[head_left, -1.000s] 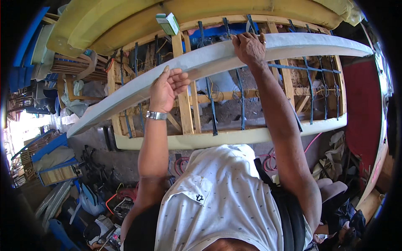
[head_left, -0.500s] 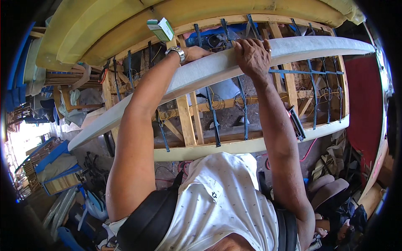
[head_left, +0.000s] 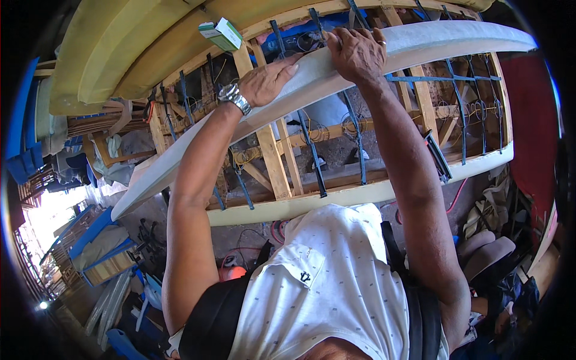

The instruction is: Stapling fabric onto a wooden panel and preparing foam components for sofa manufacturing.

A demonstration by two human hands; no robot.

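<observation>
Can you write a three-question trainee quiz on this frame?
1. True or false: both hands lie on the long white foam strip.
2. Which wrist carries the metal wristwatch? A) left B) right
3. What lies on the frame's far rail, above the left hand?

Key: 1. True; the right hand is on it too. 2. A. 3. A small green and white box on the wooden sofa frame.
</observation>
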